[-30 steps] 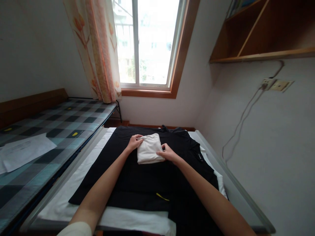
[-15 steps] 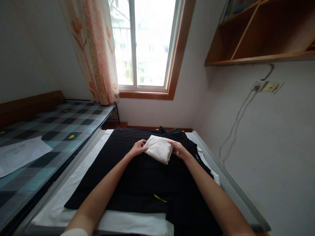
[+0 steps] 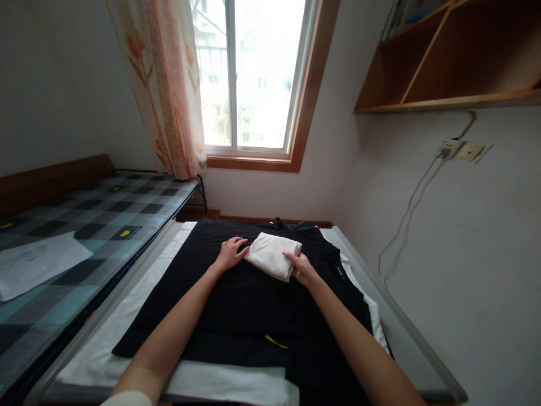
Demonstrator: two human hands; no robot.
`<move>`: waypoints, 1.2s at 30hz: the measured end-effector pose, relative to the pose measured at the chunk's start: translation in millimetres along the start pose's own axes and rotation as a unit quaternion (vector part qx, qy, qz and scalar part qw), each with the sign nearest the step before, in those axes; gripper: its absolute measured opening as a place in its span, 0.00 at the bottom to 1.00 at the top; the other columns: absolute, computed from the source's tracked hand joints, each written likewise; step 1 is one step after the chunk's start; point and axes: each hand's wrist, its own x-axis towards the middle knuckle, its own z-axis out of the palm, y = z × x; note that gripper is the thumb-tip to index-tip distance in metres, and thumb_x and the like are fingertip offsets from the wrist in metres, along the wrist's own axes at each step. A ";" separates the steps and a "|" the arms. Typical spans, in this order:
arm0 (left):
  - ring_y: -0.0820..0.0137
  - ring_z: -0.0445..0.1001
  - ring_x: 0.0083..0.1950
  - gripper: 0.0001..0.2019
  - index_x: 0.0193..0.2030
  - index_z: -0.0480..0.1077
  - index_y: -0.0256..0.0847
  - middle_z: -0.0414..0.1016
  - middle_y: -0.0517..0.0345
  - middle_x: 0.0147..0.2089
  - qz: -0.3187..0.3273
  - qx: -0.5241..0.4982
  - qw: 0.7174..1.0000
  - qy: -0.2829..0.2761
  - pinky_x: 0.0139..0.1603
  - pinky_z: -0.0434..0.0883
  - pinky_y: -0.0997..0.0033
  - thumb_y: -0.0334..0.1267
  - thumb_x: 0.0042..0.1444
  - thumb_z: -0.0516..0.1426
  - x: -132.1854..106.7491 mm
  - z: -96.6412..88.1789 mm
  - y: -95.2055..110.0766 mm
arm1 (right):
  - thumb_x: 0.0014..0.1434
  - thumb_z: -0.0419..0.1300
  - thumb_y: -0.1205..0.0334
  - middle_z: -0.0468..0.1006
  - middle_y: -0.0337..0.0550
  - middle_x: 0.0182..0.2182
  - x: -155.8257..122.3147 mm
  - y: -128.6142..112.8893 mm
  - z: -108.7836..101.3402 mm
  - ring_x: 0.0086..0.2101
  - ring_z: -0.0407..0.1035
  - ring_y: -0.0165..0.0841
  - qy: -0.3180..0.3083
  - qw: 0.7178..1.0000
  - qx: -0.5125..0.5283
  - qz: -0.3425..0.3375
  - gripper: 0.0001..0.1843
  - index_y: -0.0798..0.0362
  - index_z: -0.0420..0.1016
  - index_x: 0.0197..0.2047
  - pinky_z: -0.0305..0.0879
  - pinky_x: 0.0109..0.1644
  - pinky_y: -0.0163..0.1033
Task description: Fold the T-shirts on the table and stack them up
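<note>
A folded white cloth (image 3: 273, 255) lies on a black garment (image 3: 236, 321) spread over the table. My right hand (image 3: 302, 268) grips the cloth's right edge, thumb on top and fingers beneath. At the cloth's left corner, my left hand (image 3: 230, 252) rests with its fingers apart, its thumb tip close to the fabric; nothing is held in it. The black garment has a small yellow mark near its front edge. White fabric (image 3: 228, 380) shows from under the garment at the front and along the left side.
On the left stands a bed with a checked mattress (image 3: 147, 194), a sheet of paper (image 3: 42, 262) on it. Ahead are a window and a flowered curtain (image 3: 169, 101). A wooden shelf (image 3: 448, 100) and a socket with a hanging cable (image 3: 450, 149) are on the right wall.
My left hand has let go of the cloth's left corner and moved slightly left, fingers spreading. My right hand has slid a little down along the right edge.
</note>
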 end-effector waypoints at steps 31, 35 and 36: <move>0.43 0.63 0.60 0.27 0.57 0.69 0.32 0.67 0.32 0.59 -0.399 0.220 0.889 0.049 0.55 0.62 0.45 0.48 0.61 0.45 -45.4 -106.0 -88.1 | 0.41 0.68 0.63 0.79 0.45 0.44 1.7 31.2 0.8 0.45 0.74 0.40 0.036 0.981 -0.141 -0.128 0.26 0.51 0.70 0.46 0.71 0.48 0.40; 0.42 0.65 0.59 0.28 0.54 0.71 0.29 0.68 0.29 0.57 -0.408 0.256 0.876 0.027 0.51 0.66 0.49 0.49 0.60 0.45 -56.6 -124.4 -107.0 | 0.41 0.68 0.63 0.79 0.45 0.44 1.1 30.8 2.2 0.44 0.74 0.39 0.032 0.981 -0.139 -0.132 0.27 0.51 0.70 0.47 0.70 0.48 0.40; 0.43 0.66 0.58 0.28 0.54 0.70 0.29 0.67 0.28 0.58 -0.408 0.258 0.875 0.026 0.50 0.67 0.50 0.50 0.59 0.46 -56.7 -126.0 -108.3 | 0.41 0.68 0.63 0.79 0.45 0.45 0.8 30.8 2.4 0.45 0.74 0.39 0.030 0.981 -0.139 -0.133 0.27 0.51 0.70 0.47 0.70 0.49 0.40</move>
